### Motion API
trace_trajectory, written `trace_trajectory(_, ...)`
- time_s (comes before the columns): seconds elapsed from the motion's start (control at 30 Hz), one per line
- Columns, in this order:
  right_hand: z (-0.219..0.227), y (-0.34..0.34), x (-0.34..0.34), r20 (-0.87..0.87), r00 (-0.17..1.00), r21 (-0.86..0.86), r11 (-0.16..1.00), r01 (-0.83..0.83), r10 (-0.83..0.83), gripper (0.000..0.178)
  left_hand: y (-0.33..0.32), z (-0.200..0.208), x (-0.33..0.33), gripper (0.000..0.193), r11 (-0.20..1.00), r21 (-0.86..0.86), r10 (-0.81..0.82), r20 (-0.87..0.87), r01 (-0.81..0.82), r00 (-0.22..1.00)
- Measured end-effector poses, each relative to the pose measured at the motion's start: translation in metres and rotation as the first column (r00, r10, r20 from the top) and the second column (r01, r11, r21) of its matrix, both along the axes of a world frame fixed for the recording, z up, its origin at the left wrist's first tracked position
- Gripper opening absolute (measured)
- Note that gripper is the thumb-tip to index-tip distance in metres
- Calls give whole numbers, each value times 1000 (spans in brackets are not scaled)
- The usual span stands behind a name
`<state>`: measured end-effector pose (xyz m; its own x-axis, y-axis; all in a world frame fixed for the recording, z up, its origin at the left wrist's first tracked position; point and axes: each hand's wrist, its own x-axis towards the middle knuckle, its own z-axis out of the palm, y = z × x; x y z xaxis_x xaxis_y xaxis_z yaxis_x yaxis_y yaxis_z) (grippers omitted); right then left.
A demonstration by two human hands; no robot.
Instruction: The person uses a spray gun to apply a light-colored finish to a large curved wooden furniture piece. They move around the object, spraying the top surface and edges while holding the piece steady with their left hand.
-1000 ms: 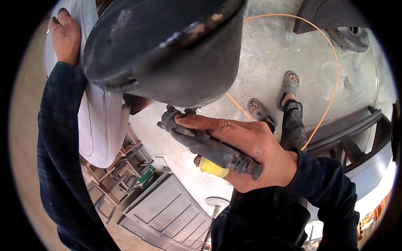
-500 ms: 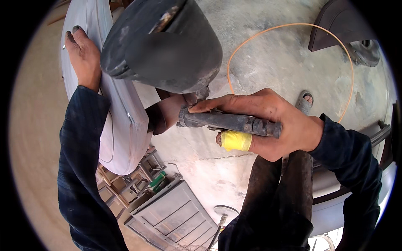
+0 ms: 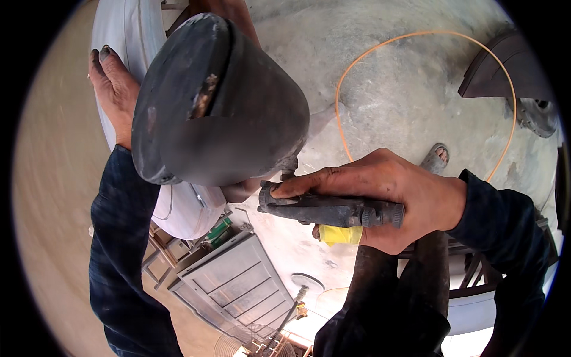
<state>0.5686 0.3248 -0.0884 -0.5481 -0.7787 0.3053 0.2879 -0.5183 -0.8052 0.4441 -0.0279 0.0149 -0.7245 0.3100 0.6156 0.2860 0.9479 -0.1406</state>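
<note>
My right hand (image 3: 410,196) is closed round the dark handle of a spray gun (image 3: 333,209), its thumb lying along the gun's left end. Yellow tape (image 3: 339,234) wraps one finger under the handle. A large black cup (image 3: 262,113) joined to the gun fills the upper middle and hides part of what lies behind it. On the left, my left hand (image 3: 116,89) rests against a long, pale, curved panel (image 3: 126,24) with fingers stretched out. The cup covers the panel's middle; its lower end (image 3: 184,220) shows beneath.
An orange hose (image 3: 410,35) loops over the concrete floor (image 3: 404,89). Dark curved panels (image 3: 499,65) stand far right. A sandalled foot (image 3: 439,156) is near my right wrist. Lower down are a grey panelled door (image 3: 235,279), a wire fan (image 3: 253,342) and wooden furniture (image 3: 157,262).
The spray gun and my right hand have shifted lower in view, and the cup has come down over more of the pale panel. My left hand stays against the panel.
</note>
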Motion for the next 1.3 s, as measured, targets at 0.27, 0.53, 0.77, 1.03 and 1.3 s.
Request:
trace_trajectory(0.27,11,5,-29,40,986,115,979,-168,164,55,37,-3,12,51,842,479,113,295,-249,949)
trace_trajectory(0.53,9,1,-15,-80,996,40,998,41,-37,64,48,2,14,59,860,406,194,301,-310,934)
trace_trajectory(0.77,30,19,-6,-63,992,171,981,-95,107,61,43,0,14,62,844,435,185,314,-314,931)
trace_trajectory(1.03,47,63,-3,-28,998,391,918,57,-50,42,47,-6,15,60,821,468,189,319,-327,929)
trace_trajectory(1.3,53,69,-34,-43,981,459,868,189,-191,38,45,-5,15,57,837,416,236,311,-355,921)
